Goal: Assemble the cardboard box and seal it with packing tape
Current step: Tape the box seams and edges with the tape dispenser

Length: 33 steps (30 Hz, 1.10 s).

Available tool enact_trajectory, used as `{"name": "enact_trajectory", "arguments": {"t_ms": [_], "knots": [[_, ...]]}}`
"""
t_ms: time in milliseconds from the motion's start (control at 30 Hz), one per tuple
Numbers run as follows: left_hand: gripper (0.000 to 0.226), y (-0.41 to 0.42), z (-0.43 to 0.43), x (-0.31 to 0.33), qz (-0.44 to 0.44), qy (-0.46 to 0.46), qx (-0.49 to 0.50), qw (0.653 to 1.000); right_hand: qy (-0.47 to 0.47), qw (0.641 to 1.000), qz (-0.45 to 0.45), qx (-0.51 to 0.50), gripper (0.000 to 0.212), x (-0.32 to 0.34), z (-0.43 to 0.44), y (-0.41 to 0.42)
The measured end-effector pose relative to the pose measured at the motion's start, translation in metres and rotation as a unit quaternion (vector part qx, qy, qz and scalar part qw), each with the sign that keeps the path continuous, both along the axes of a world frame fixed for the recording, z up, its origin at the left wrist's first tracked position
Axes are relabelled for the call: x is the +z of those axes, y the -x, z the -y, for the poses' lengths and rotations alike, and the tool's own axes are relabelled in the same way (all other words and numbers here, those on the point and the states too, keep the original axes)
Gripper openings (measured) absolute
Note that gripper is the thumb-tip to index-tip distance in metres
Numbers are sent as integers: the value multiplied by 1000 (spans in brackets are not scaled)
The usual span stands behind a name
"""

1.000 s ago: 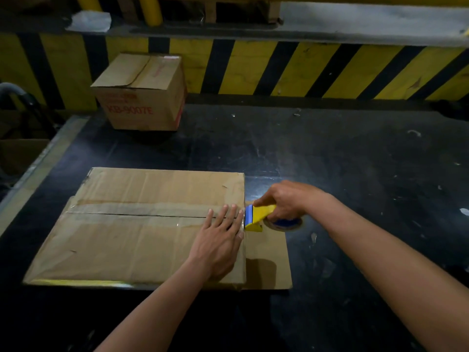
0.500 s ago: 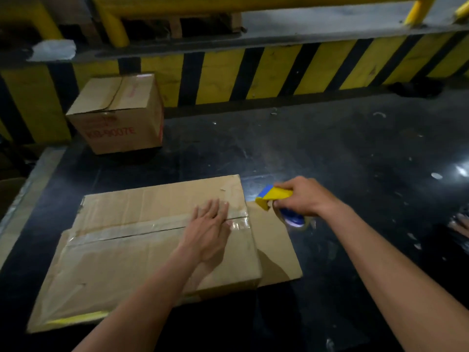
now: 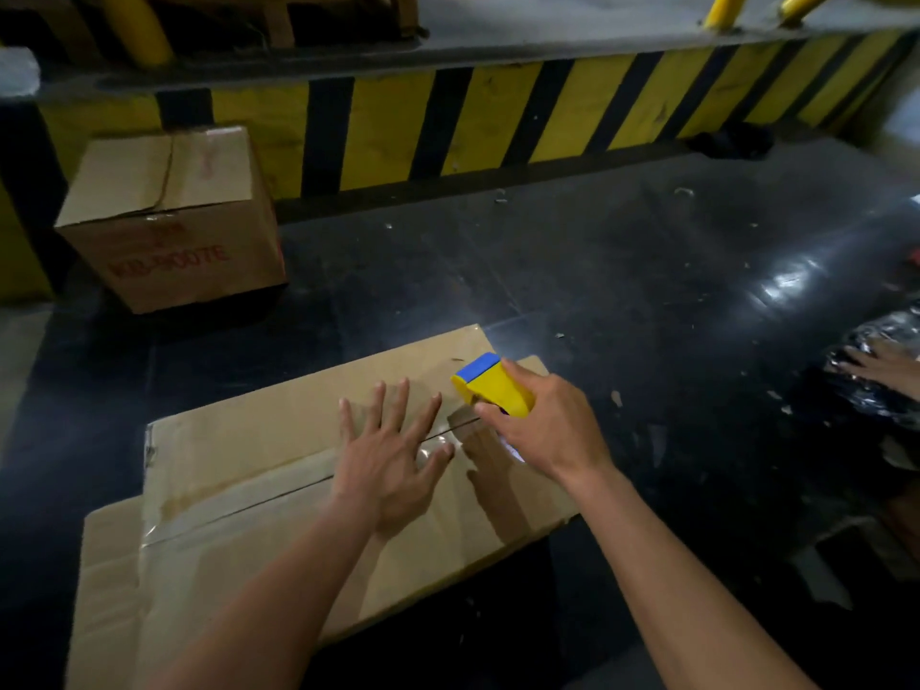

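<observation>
A brown cardboard box (image 3: 239, 440) lies low on the dark table with its top flaps closed. A strip of clear packing tape (image 3: 234, 495) runs along the centre seam from the left edge. My left hand (image 3: 393, 455) lies flat on the box top, fingers spread, over the right part of the seam. My right hand (image 3: 547, 430) grips a yellow and blue tape dispenser (image 3: 490, 383) just above the right end of the seam, beside my left fingertips. A loose cardboard sheet (image 3: 107, 580) sticks out from under the box.
A second taped cardboard box (image 3: 174, 216) with red print stands at the back left. A yellow and black striped barrier (image 3: 498, 127) runs along the table's far side. At the right edge another person's hand (image 3: 881, 363) rests on crinkled black plastic (image 3: 881, 390).
My right hand has brought the dispenser back from beyond the box's right edge to over the seam end. My left hand has spread its fingers. The camera has turned to the right.
</observation>
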State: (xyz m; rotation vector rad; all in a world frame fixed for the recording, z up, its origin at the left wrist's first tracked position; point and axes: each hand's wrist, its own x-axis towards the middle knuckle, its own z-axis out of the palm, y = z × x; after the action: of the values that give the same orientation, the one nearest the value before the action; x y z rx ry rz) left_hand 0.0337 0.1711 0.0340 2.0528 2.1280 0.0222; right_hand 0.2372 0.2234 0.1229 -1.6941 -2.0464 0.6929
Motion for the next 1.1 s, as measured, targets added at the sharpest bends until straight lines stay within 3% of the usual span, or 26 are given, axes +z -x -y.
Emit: {"name": "enact_trajectory", "arguments": {"t_ms": [333,467,500,533,600,633,667,767,933,1100], "knots": [[68,-24,18,8,30,14,54,998,-15,1000,20,17,67,3,2,-12],[50,-19,-13,31,124,-79,58,987,-47,999,-1,23,67,0,6,-17],[47,-19,-24,43,212,-62,76,972,-61,998,-3,22,67,-1,8,-19],[48,-20,-37,54,334,-13,112,936,-73,997,-3,23,67,-2,9,-21],[51,-24,-59,77,558,99,196,800,-92,995,-6,30,66,-2,8,-26],[51,-25,-67,85,611,137,215,750,-102,994,-8,35,67,0,7,-29],[47,-26,-75,90,632,156,217,727,-112,993,-10,39,67,2,5,-32],[32,-27,-90,100,648,165,207,714,-129,991,-16,44,70,7,-3,-38],[32,-20,-107,104,667,213,175,693,-141,988,-36,49,70,9,-14,-44],[22,-11,-109,97,736,239,175,608,-133,986,-86,44,67,11,-20,-42]]}}
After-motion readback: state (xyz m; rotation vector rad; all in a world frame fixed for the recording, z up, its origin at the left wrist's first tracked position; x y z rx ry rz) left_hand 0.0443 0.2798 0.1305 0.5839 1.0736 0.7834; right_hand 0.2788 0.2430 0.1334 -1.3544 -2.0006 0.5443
